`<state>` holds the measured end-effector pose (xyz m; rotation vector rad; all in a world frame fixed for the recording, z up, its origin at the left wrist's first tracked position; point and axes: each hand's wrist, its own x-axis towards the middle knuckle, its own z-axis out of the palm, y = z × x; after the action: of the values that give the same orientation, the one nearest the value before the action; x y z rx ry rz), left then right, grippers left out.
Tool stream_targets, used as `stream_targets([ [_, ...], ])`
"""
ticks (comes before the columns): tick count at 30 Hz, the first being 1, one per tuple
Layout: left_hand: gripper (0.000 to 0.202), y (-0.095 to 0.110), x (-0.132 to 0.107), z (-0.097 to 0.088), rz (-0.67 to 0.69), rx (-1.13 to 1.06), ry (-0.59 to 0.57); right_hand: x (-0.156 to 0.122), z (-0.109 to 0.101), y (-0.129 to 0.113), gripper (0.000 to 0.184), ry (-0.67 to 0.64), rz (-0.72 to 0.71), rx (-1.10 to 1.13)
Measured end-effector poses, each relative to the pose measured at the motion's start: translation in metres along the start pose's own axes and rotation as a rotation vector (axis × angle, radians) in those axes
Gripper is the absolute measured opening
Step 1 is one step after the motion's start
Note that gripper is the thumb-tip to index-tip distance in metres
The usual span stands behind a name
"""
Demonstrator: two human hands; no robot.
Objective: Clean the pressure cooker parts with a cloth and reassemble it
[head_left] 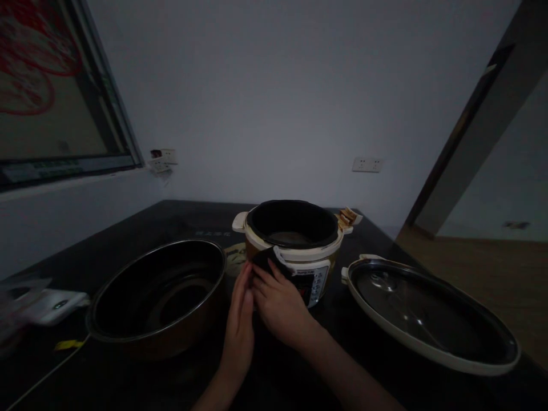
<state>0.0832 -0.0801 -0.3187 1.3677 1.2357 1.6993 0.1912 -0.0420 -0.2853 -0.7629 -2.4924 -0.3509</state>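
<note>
In the head view, my left hand (242, 319) and my right hand (280, 305) meet in front of an electric pressure cooker (295, 257). A dark folded cloth (265, 258) with a whitish edge is pinched between them, close to the cooker's front. My right fingers lie over the cloth; my left fingers are straight and pressed together along its near side, their tips partly hidden. The cooker has no lid on it, and its dark inner pot (293, 220) shows inside. Its front panel (314, 282) is partly covered by the cloth and my right hand.
Left of my hands stands a large dark pan (160, 337). On the right lies a glass lid (428, 311) with a pale rim. A white device (57, 305) and a cable (49, 377) are at far left. Behind the black table (192, 220) is a wall with sockets (367, 165).
</note>
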Motion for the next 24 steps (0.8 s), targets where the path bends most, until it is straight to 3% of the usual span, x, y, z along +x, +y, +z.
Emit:
stream_targets([
  [3, 0.062, -0.011, 0.0, 0.008, -0.117, -0.039, -0.021, -0.009, -0.016, 0.003, 0.028, 0.007, -0.063, 0.182],
  [7, 0.068, -0.011, 0.003, 0.019, -0.098, -0.067, -0.052, -0.023, -0.052, 0.005, 0.03, 0.127, -0.04, 0.375],
  [11, 0.068, -0.008, 0.032, 0.025, -0.067, -0.043, -0.033, -0.028, -0.092, 0.017, 0.026, 0.387, 0.238, 0.389],
  [14, 0.063, -0.011, 0.065, 0.027, -0.114, -0.026, 0.052, -0.013, -0.105, 0.039, 0.025, 0.454, 0.489, 0.34],
  [16, 0.058, -0.014, 0.083, 0.029, -0.129, -0.029, 0.082, 0.005, -0.103, 0.055, 0.03, 0.376, 0.558, 0.296],
  [18, 0.057, -0.014, 0.091, 0.032, -0.126, -0.034, 0.103, 0.027, -0.096, 0.068, 0.034, 0.162, 0.594, 0.224],
  [21, 0.06, -0.01, 0.088, 0.038, -0.089, -0.035, 0.135, 0.054, -0.088, 0.077, 0.042, -0.213, 0.525, 0.085],
  [24, 0.066, -0.007, 0.082, 0.042, -0.072, -0.053, 0.153, 0.066, -0.086, 0.08, 0.052, -0.375, 0.441, 0.02],
])
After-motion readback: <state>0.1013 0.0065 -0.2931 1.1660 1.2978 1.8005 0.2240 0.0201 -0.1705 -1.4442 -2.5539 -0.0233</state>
